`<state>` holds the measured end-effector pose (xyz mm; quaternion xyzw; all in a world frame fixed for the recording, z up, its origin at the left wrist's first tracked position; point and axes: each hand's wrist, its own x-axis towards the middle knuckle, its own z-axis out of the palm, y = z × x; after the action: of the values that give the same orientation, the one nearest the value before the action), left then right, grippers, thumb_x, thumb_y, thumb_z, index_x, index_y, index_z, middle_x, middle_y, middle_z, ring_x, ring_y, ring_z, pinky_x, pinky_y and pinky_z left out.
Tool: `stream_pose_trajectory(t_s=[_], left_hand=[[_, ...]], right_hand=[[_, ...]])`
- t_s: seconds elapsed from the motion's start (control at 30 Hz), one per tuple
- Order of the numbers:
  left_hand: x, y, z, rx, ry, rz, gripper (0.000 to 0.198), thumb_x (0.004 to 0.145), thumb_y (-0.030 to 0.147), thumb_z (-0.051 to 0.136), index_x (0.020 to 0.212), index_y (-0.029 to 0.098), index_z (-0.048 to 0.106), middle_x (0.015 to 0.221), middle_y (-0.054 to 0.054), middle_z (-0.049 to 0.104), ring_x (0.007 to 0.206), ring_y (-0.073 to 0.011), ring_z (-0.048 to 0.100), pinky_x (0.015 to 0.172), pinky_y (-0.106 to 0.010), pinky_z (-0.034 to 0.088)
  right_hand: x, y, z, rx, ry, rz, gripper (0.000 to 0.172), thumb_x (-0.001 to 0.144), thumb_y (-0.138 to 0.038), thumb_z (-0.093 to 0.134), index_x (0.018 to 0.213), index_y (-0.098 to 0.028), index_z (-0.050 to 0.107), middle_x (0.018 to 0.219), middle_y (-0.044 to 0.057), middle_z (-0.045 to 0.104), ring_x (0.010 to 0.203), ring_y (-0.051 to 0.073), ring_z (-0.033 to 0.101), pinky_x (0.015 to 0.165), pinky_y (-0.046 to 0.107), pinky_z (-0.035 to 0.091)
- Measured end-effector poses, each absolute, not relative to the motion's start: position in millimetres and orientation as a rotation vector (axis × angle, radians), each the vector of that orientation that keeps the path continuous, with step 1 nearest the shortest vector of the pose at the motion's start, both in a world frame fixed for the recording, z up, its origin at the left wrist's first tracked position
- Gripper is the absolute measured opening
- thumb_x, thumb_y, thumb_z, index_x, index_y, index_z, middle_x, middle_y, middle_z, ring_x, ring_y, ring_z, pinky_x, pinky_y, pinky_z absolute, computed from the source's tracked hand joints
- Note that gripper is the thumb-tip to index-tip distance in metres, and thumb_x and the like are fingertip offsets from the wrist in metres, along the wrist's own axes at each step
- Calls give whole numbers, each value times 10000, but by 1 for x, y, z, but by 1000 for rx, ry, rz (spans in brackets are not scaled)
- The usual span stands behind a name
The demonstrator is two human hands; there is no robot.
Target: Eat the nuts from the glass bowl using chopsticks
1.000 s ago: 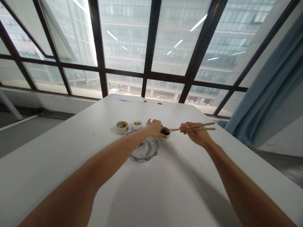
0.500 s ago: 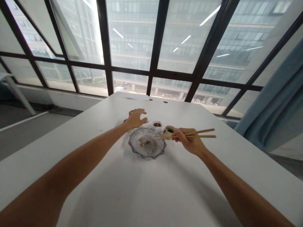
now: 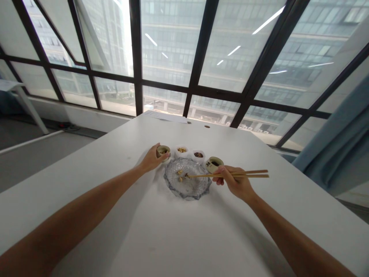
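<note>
My left hand (image 3: 151, 158) is closed around a small ceramic cup (image 3: 163, 148) with dark lettering, standing at the left behind the glass dish. In my right hand (image 3: 235, 181) is a pair of wooden chopsticks (image 3: 253, 174), pointing left with their tips close together. Those tips reach into the scalloped clear glass dish (image 3: 198, 190), at a small dark piece (image 3: 186, 175); I cannot tell whether they grip it. A few yellowish pieces (image 3: 180, 176) lie beside it. Just beyond my right fingers is a second ceramic cup (image 3: 211, 164) with dark contents.
Two small white bowls stand between the cups: one bowl (image 3: 178, 154) holds yellowish pieces, the other bowl (image 3: 198, 161) dark reddish ones. Paper (image 3: 165, 116) and two small brown discs lie at the far edge of the white table (image 3: 178, 234). Windows rise behind; a blue curtain (image 3: 334, 142) hangs right.
My left hand has come left and down from above the containers and taken hold of the left cup. The chopstick tips have moved left to the dark piece in the dish. The view has shifted slightly.
</note>
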<state>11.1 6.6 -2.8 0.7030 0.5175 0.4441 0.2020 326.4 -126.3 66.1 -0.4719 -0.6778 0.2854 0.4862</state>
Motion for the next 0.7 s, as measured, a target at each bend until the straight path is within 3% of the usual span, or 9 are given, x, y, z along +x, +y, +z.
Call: stream_pose_trajectory(t_s=[0.1, 0.27, 0.53, 0.7], left_hand=[[10, 6, -3, 1970, 1448, 1201, 829, 733, 566, 711, 1386, 117, 468, 1332, -184, 614, 1211, -305, 598, 1074, -458, 444], [11, 4, -1, 1991, 1454, 1200, 766, 725, 509, 737, 1350, 140, 491, 1286, -161, 647, 1174, -295, 626, 1050, -454, 470], [11, -1, 2, 2031, 1378, 1243, 726, 696, 490, 767, 1287, 155, 512, 1208, -146, 684, 1105, -277, 657, 987, -428, 513], [11, 0, 2, 2022, 1372, 1265, 701, 685, 476, 777, 1266, 175, 525, 1181, -127, 694, 1093, -271, 660, 980, -430, 516]], right_hand=[[329, -118, 64, -1143, -1423, 741, 560, 823, -715, 596, 703, -175, 677, 548, 78, 690, 412, 173, 594, 381, 295, 479], [333, -108, 58, -1112, -1268, 826, 561, 793, -717, 624, 683, -168, 653, 533, 82, 678, 379, 160, 559, 356, 279, 428], [342, -128, 53, -1111, -1681, 1, 514, 938, -625, 477, 769, -217, 740, 662, 72, 724, 602, 212, 690, 571, 336, 549], [348, -122, 44, -1139, -1682, -84, 479, 983, -553, 433, 808, -222, 733, 720, 73, 739, 649, 217, 704, 624, 349, 569]])
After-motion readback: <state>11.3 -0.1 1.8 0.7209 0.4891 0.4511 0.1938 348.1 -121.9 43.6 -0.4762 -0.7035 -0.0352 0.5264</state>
